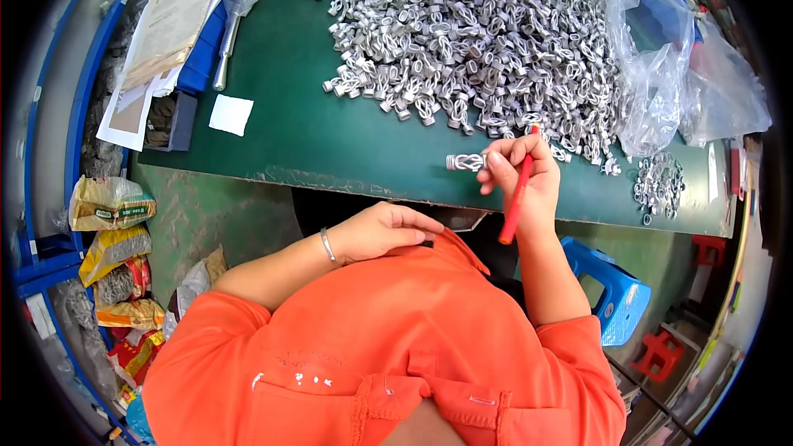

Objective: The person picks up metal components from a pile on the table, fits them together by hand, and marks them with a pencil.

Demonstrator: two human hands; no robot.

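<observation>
My right hand point(541, 186) is closed above the table's front edge. Its thumb and fingertips pinch a small silver metal fitting point(464, 163) with a ribbed end and looped openwork body, pointing left. A red pen point(519, 198) is also gripped in that hand, slanting down across the palm. My left hand point(382, 234) lies against my orange shirt point(355, 314), fingers stretched out and together, holding nothing visible. Beyond my right hand spreads a large pile of similar metal fittings point(479, 33) on the green table point(273, 91).
On the table's right lie small metal rings point(659, 186) and clear plastic bags point(652, 74). A white paper square point(231, 115) lies to the left, near a blue bin point(202, 49) under papers. A blue stool point(611, 289) stands below at right. Packed sacks point(111, 202) fill the left shelf.
</observation>
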